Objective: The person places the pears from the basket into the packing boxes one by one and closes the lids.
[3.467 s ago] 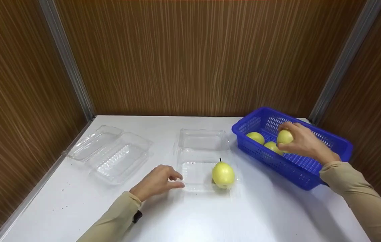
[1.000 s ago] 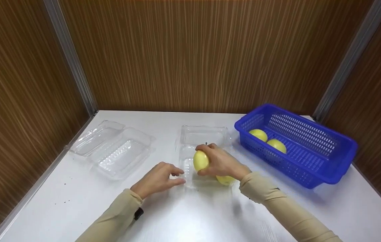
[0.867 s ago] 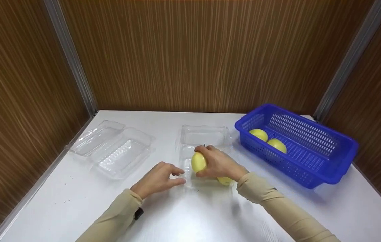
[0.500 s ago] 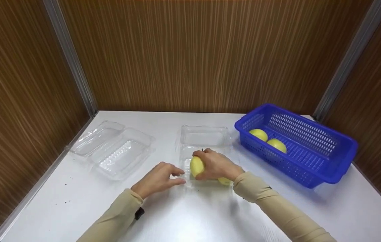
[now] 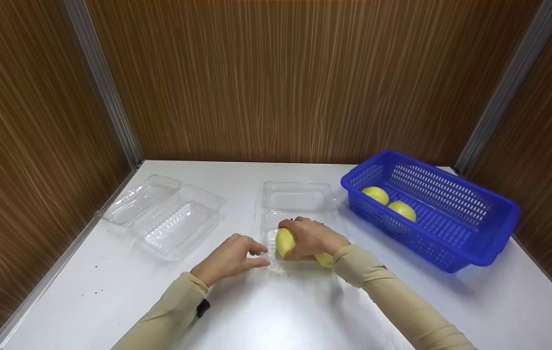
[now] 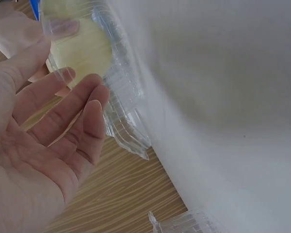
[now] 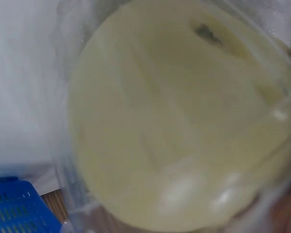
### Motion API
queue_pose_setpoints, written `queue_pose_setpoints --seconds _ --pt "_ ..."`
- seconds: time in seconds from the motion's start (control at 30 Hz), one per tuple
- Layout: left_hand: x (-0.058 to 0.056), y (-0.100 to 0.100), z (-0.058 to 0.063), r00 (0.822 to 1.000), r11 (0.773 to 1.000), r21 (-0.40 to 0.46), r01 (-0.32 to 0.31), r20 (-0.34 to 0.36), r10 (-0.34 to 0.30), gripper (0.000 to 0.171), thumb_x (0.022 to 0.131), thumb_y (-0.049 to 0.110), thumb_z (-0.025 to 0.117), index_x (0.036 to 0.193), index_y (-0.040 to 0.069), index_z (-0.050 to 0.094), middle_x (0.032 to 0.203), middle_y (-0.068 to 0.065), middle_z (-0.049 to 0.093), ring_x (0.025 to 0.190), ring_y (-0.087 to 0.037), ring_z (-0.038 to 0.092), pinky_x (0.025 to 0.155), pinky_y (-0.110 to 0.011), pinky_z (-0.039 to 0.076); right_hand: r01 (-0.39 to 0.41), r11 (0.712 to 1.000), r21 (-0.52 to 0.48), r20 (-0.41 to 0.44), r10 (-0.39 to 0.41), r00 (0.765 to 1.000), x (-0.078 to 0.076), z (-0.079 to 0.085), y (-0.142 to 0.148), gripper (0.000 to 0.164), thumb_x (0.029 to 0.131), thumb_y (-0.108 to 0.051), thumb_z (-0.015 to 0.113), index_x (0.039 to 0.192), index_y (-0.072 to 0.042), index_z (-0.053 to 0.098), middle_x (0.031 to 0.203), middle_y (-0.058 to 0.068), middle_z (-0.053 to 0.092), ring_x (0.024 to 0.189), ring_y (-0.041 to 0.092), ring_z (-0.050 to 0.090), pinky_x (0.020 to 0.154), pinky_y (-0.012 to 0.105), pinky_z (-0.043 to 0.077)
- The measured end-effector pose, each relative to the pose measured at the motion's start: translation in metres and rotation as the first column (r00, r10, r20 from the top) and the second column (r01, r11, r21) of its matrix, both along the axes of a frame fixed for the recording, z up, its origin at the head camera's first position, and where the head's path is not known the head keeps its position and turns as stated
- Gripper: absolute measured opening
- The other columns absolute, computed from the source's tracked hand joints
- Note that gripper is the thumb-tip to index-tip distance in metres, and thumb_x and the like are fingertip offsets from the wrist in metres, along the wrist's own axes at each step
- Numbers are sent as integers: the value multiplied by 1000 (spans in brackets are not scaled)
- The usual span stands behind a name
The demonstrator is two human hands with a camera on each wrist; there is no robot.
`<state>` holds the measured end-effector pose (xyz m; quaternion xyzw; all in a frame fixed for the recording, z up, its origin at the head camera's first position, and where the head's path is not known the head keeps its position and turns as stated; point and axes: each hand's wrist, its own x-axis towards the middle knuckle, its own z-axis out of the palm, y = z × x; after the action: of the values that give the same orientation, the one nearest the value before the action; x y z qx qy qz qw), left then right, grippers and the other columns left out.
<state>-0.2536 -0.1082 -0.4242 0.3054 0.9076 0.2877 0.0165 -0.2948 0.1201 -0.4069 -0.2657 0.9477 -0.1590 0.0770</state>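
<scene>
Container [image 5: 178, 226]: lying unfolded on surface [image 5: 62, 311] | left hand [image 5: 229, 258]: curving loosely, free, just beside second container [image 5: 297, 199] | pear [image 5: 284, 242]: being gripped by right hand [image 5: 315, 237] in that container's near half, next to another pear [image 5: 324, 260] | blue basket [image 5: 417, 246]: holding two pears [image 5: 402, 211]

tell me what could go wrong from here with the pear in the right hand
The held pear could knock or bruise the second pear, since they are close together and the right hand partly hides that second one in the head view. The clear container might also slide if bumped: the left hand is at its edge with thumb and fingers apart, not closed on it.
</scene>
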Motion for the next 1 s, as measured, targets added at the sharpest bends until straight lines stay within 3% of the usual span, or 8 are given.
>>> queue_pose_setpoints --seconds 0.33,0.53,0.73,0.83,1.0 --pt "-1 0 1 1000 1000 6 6 8 -6 35 89 32 71 110 4 74 107 -8 75 96 -25 70 85 -40 55 2 999 52 4 -3 1000 0 0 1 68 72 -33 84 133 -20 56 108 7 65 88 22 59 76 42 50" --pt "-1 -1 0 1000 1000 10 12 11 -12 32 89 29 72 109 4 74 107 -9 75 95 -25 70 84 -40 55 27 995 96 73 -34 997 1 6 3 69 75 -42 80 136 -26 53 113 2 64 92 20 58 80 42 49" --pt "-2 0 0 1000 1000 8 15 -3 -15 31 89 28 72 108 4 75 105 -10 75 93 -24 70 82 -40 55 17 996 89 95 -25 995 0 11 4 64 87 -59 63 140 -24 52 120 3 65 104 20 59 94 46 48" --pt "-2 0 0 1000 1000 7 8 6 -8 31 89 28 72 109 4 75 106 -10 75 94 -24 70 83 -41 55 -10 998 60 88 5 996 -1 12 5 59 94 -57 54 140 -20 53 118 5 66 107 21 61 100 47 46" --pt "-2 0 -1 1000 1000 -10 -4 17 5 34 89 32 71 110 5 74 107 -9 75 95 -23 69 84 -41 54 -24 1000 9 70 23 997 -1 11 9 52 98 -52 50 136 -17 58 122 8 68 113 25 63 102 47 46"
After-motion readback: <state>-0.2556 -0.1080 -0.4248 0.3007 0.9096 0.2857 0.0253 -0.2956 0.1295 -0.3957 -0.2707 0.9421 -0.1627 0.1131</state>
